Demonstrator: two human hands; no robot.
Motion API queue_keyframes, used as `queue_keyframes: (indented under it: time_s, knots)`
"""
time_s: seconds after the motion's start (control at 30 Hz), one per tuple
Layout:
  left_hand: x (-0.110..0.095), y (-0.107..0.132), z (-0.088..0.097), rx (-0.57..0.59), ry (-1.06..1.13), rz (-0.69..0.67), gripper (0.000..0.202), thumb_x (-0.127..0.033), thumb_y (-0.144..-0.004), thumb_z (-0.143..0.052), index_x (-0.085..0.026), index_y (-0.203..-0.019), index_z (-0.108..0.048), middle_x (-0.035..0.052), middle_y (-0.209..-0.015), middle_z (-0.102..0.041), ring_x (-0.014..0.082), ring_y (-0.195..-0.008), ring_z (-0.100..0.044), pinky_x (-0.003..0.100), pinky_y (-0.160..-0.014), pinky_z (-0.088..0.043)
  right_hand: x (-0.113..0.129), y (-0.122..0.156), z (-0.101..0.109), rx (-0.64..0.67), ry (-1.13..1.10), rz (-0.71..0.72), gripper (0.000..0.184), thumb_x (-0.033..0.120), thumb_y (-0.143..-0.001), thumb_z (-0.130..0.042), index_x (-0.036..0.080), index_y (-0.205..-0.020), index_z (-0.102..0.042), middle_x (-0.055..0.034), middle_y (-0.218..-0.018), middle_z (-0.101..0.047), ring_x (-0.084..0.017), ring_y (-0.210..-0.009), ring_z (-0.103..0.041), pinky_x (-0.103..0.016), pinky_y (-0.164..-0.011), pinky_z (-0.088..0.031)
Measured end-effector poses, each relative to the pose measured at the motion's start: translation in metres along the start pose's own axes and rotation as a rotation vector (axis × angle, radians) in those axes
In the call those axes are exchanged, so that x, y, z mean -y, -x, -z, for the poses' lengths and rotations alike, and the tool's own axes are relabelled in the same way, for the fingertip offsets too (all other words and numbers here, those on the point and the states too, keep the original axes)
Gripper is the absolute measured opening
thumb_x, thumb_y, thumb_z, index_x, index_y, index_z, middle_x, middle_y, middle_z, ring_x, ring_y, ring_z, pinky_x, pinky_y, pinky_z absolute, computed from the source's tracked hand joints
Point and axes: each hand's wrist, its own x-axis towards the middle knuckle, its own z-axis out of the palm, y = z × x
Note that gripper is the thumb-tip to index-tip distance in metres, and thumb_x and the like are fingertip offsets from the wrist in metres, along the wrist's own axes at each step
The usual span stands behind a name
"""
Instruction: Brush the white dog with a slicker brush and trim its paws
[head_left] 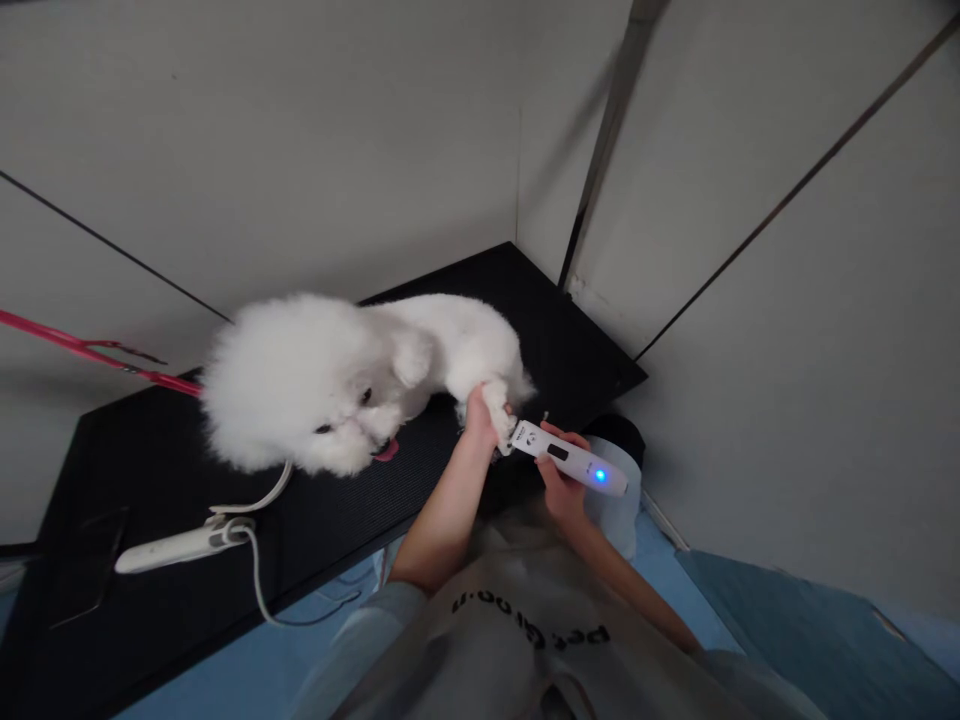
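We count 1 white dog (pixel 457 335), 1 white clipper (pixel 570 457) with 1 lit blue light, 1 black table (pixel 570 350), 1 red lead (pixel 82 347), 1 white corded device (pixel 176 550) and 2 bare hands. The dog is on the table, its fluffy head toward our left and its pink tongue showing.

Our left hand (pixel 481 422) is closed around 1 paw (pixel 498 408), the fingers partly hidden by fur. Our right hand (pixel 562 485) grips the clipper along its body, the thumb on the near side and the fingers over the far side, narrowed to its width. The clipper's blade end is right at the paw; we cannot tell whether the 2 touch.

Both hands work by the near edge of the table, and the clipper's rear end reaches past that edge in our view. Black surface spreads from the dog's rump to the table's right corner, and more lies at the left end, around the corded device. Its white cord (pixel 259 590) loops down past the near edge. Behind the far edge rises a grey wall (pixel 300 150); on our side, our grey apron (pixel 517 600) sits close below the hands.
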Motion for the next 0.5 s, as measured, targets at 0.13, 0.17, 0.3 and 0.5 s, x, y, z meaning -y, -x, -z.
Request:
queue_keyframes:
  time_s: [0.13, 0.17, 0.3, 0.5]
  knots:
    - [-0.008, 0.004, -0.009, -0.022, 0.045, -0.011, 0.039, -0.038, -0.092, -0.034, -0.021, -0.059, -0.043, 0.0003, -0.042, -0.041, 0.0125, -0.036, -0.04, 0.025, -0.04, -0.027, -0.001, -0.001, 0.001, 0.062, 0.025, 0.023, 0.036, 0.026, -0.078, -0.068, 0.024, -0.104, -0.045, -0.0107, -0.126, -0.061, -0.023, -0.116, -0.059, -0.047, -0.099, -0.047]
    - [-0.009, 0.004, -0.01, -0.027, 0.042, -0.008, 0.039, -0.038, -0.092, -0.032, -0.021, -0.059, -0.043, 0.0003, -0.042, -0.041, 0.0126, -0.036, -0.04, 0.025, -0.039, -0.026, -0.002, -0.002, 0.001, 0.071, 0.022, 0.021, 0.036, 0.025, -0.078, -0.068, 0.025, -0.105, -0.044, -0.0107, -0.127, -0.061, -0.023, -0.117, -0.059, -0.047, -0.1, -0.047]
    - [-0.012, 0.004, -0.013, -0.04, 0.048, -0.014, 0.039, -0.038, -0.093, -0.03, -0.021, -0.059, -0.042, 0.0003, -0.042, -0.04, 0.0123, -0.037, -0.038, 0.024, -0.039, -0.024, -0.002, -0.003, 0.0, 0.088, 0.003, -0.002, 0.038, 0.023, -0.077, -0.069, 0.025, -0.107, -0.045, -0.0099, -0.13, -0.058, -0.023, -0.119, -0.057, -0.048, -0.102, -0.045]
    - [-0.008, 0.005, -0.011, -0.046, 0.054, -0.038, 0.036, -0.036, -0.093, -0.035, -0.02, -0.061, -0.044, 0.0, -0.043, -0.041, 0.0114, -0.042, -0.037, 0.026, -0.05, -0.031, 0.006, -0.005, -0.006, 0.063, -0.022, -0.077, 0.038, 0.023, -0.073, -0.072, 0.025, -0.102, -0.047, -0.0089, -0.129, -0.06, -0.022, -0.117, -0.058, -0.046, -0.1, -0.046]
